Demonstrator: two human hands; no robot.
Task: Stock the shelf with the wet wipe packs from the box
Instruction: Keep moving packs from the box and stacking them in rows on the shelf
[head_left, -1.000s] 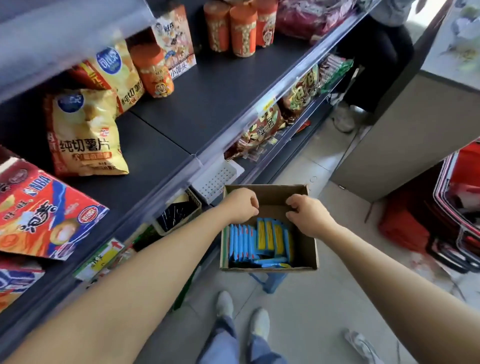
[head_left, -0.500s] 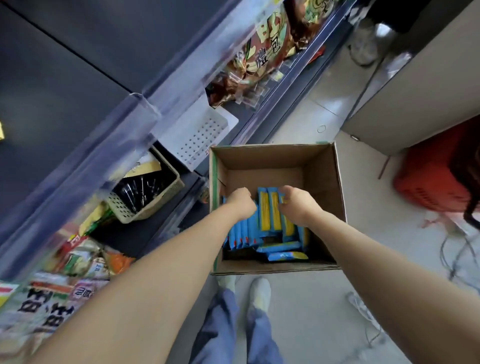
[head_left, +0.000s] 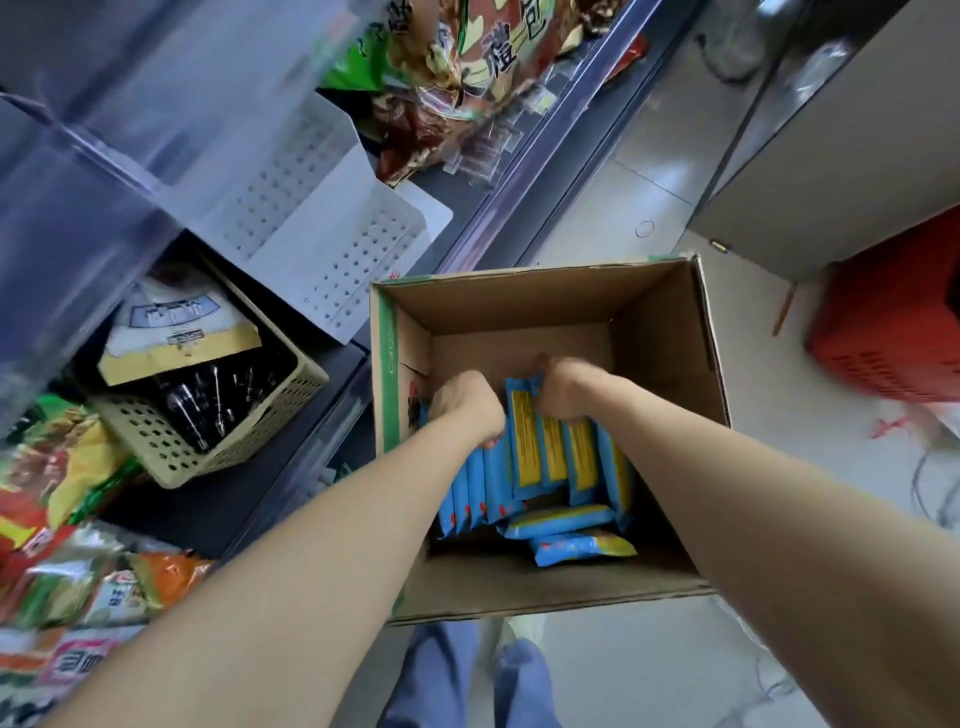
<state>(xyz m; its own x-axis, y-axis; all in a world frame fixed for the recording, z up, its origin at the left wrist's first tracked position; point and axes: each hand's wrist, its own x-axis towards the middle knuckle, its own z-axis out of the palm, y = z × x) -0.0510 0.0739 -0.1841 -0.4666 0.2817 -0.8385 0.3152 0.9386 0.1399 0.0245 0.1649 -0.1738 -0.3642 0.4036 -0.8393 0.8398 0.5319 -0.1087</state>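
Note:
An open cardboard box (head_left: 670, 332) stands in front of me on the floor side of the shelf. Inside stand several blue wet wipe packs with yellow labels (head_left: 550, 457), upright in a row; two more packs (head_left: 576, 545) lie flat near the box's near wall. Both my hands are down in the box. My left hand (head_left: 465, 408) is curled over the left end of the row. My right hand (head_left: 563, 387) is closed over the tops of the yellow-labelled packs. The fingertips are hidden behind the packs.
The shelf (head_left: 218, 499) at left carries a beige perforated basket (head_left: 218, 441), a white perforated bin (head_left: 332, 244) and snack bags (head_left: 57, 488). A red basket (head_left: 893, 322) and a grey cabinet (head_left: 841, 156) stand at right. My feet show below the box.
My head has dropped toward the box, which now fills more of the view. Both hands have gone from the box's rim down onto the wipe packs and closed on them.

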